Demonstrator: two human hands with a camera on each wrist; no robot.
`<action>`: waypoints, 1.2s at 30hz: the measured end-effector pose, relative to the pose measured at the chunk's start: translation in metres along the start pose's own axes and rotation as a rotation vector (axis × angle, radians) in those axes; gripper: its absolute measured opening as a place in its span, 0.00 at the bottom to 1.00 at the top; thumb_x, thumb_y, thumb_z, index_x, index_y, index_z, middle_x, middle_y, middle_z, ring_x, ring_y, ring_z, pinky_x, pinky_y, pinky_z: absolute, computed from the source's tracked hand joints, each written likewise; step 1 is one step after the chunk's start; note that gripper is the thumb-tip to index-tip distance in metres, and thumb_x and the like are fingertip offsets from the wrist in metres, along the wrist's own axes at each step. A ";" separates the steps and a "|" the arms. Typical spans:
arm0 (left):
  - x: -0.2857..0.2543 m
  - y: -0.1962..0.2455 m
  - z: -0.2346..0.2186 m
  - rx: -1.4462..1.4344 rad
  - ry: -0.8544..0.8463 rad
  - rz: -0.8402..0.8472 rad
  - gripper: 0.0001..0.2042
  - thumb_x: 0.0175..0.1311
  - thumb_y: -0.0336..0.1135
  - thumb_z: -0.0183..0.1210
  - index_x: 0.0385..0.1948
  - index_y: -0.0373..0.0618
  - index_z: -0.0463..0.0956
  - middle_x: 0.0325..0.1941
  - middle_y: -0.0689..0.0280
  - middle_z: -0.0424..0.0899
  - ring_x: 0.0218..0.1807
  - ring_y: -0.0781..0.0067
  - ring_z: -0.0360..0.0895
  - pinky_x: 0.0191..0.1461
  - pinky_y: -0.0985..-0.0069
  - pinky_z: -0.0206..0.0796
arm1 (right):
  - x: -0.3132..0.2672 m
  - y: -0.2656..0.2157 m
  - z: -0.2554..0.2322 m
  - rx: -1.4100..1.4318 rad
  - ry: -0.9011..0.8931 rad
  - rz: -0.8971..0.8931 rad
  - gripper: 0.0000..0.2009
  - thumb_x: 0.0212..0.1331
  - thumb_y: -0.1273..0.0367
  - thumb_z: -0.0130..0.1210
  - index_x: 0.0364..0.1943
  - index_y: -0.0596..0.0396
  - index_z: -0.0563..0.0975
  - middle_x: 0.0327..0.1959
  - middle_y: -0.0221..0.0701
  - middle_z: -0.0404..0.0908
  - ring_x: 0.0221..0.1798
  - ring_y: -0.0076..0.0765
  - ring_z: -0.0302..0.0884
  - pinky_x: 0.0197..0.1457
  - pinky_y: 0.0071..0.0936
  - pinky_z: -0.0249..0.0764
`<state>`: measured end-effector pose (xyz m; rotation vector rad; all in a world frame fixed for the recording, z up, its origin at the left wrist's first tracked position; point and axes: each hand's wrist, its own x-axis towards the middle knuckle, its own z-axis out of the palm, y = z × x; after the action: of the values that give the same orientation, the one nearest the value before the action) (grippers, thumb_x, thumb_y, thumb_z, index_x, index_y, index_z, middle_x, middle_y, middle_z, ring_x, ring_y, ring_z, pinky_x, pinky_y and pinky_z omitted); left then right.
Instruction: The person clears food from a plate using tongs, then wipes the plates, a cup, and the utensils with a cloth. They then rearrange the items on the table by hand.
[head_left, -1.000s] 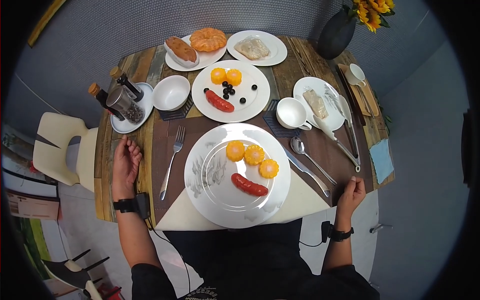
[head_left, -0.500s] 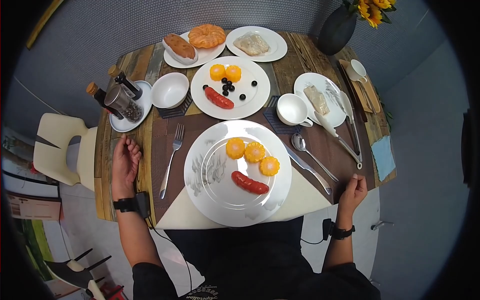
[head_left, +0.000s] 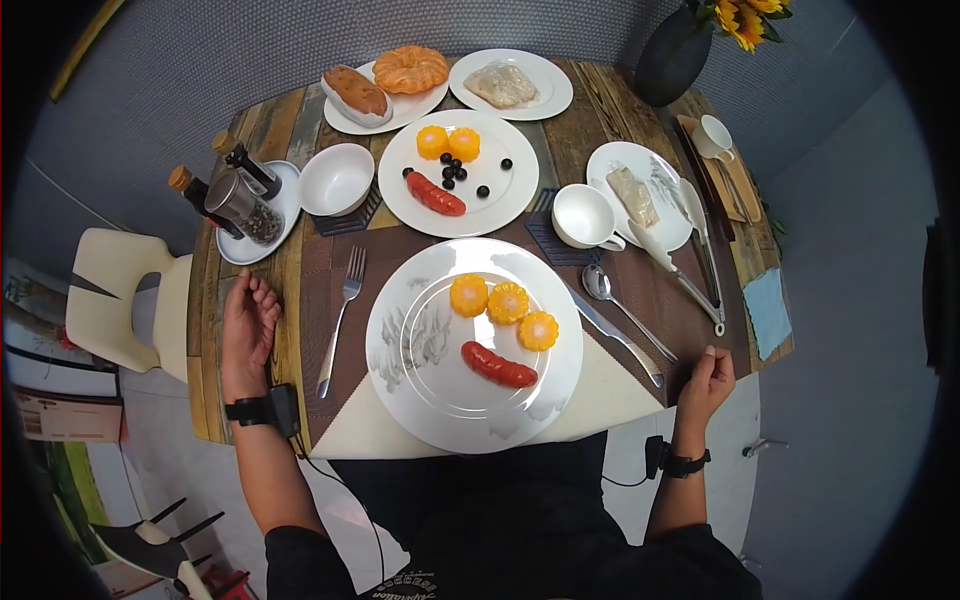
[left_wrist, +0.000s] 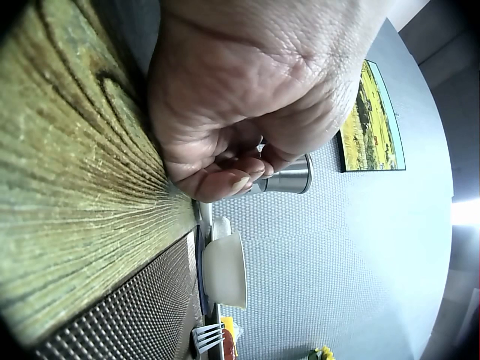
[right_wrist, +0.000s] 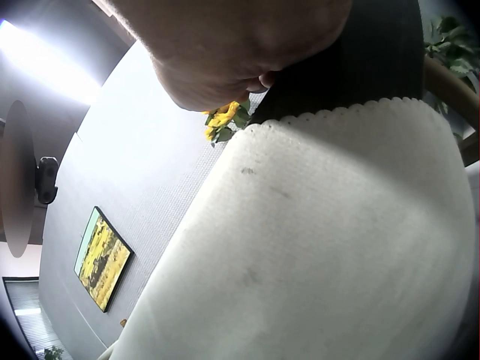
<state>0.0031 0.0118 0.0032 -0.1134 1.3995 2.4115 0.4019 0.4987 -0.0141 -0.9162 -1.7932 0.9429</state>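
My left hand (head_left: pixel 250 322) rests on its side at the table's left edge, fingers loosely curled, holding nothing. Just beyond it stands a white tray (head_left: pixel 234 255) with a pepper grinder (head_left: pixel 247 208) and two dark bottles. In the left wrist view the same hand (left_wrist: pixel 247 90) lies on the wood. At the right front edge my right hand (head_left: pixel 706 385) rests with loosely bent fingers, nothing in it, below the handle end of the tongs (head_left: pixel 690 300). Between the hands sits a large plate (head_left: pixel 420 415) bearing a sausage (head_left: pixel 499 365) and three corn pieces (head_left: pixel 508 303).
A fork (head_left: pixel 342 320) lies left of the plate; a knife (head_left: pixel 615 335) and spoon (head_left: pixel 628 310) lie right. Behind are a white bowl (head_left: pixel 336 180), a cup (head_left: pixel 584 218), a plate (head_left: pixel 510 212) with corn, sausage and black berries, bread, and a dark vase (head_left: pixel 673 60).
The head view has tilted slightly, so the tableware appears a little higher in it. Both hands stay where they were, and nothing on the table has moved.
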 end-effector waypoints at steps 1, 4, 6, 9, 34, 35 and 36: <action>0.000 0.000 0.000 -0.006 0.000 -0.003 0.12 0.78 0.43 0.54 0.33 0.51 0.68 0.26 0.74 0.66 0.27 0.83 0.66 0.29 0.84 0.62 | 0.000 0.000 0.000 -0.001 0.000 0.001 0.13 0.74 0.68 0.53 0.30 0.58 0.72 0.25 0.18 0.67 0.30 0.15 0.58 0.33 0.18 0.56; 0.001 -0.001 -0.002 -0.009 0.000 -0.004 0.12 0.78 0.43 0.54 0.33 0.51 0.68 0.26 0.74 0.66 0.27 0.83 0.66 0.29 0.84 0.62 | 0.000 -0.001 0.002 0.002 0.007 -0.005 0.13 0.74 0.68 0.53 0.30 0.58 0.72 0.25 0.19 0.67 0.31 0.15 0.58 0.34 0.18 0.57; 0.001 -0.001 -0.003 -0.005 0.002 -0.003 0.12 0.77 0.44 0.56 0.32 0.51 0.68 0.26 0.74 0.66 0.27 0.82 0.66 0.29 0.84 0.62 | -0.001 -0.004 0.002 -0.003 0.001 -0.015 0.12 0.74 0.69 0.53 0.30 0.58 0.72 0.25 0.19 0.67 0.31 0.15 0.58 0.34 0.18 0.57; 0.001 -0.001 -0.002 -0.004 -0.001 -0.001 0.12 0.77 0.43 0.56 0.32 0.51 0.68 0.26 0.74 0.66 0.27 0.82 0.66 0.29 0.84 0.62 | 0.000 -0.002 0.001 -0.017 -0.001 -0.013 0.12 0.74 0.69 0.53 0.30 0.58 0.72 0.25 0.19 0.67 0.31 0.15 0.59 0.34 0.18 0.57; 0.000 -0.001 0.000 0.005 -0.015 0.009 0.12 0.77 0.43 0.54 0.32 0.50 0.67 0.26 0.74 0.65 0.28 0.82 0.65 0.29 0.84 0.61 | -0.001 -0.005 0.003 -0.027 -0.009 -0.010 0.12 0.74 0.69 0.53 0.30 0.58 0.72 0.25 0.19 0.67 0.31 0.14 0.59 0.34 0.18 0.57; 0.000 0.000 0.001 0.003 -0.015 0.008 0.12 0.78 0.43 0.54 0.32 0.50 0.67 0.26 0.74 0.65 0.28 0.82 0.65 0.29 0.84 0.61 | -0.001 -0.005 0.003 -0.032 -0.010 -0.016 0.12 0.74 0.69 0.53 0.30 0.58 0.72 0.25 0.19 0.67 0.31 0.14 0.59 0.34 0.18 0.57; -0.001 0.000 0.000 0.003 -0.015 0.008 0.12 0.78 0.43 0.54 0.32 0.50 0.67 0.26 0.74 0.65 0.28 0.82 0.65 0.29 0.84 0.61 | -0.001 -0.006 0.003 -0.036 -0.012 -0.023 0.12 0.74 0.69 0.53 0.30 0.58 0.72 0.25 0.19 0.67 0.31 0.15 0.58 0.34 0.18 0.57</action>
<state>0.0036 0.0120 0.0034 -0.0887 1.3992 2.4121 0.3982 0.4947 -0.0105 -0.9124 -1.8326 0.9053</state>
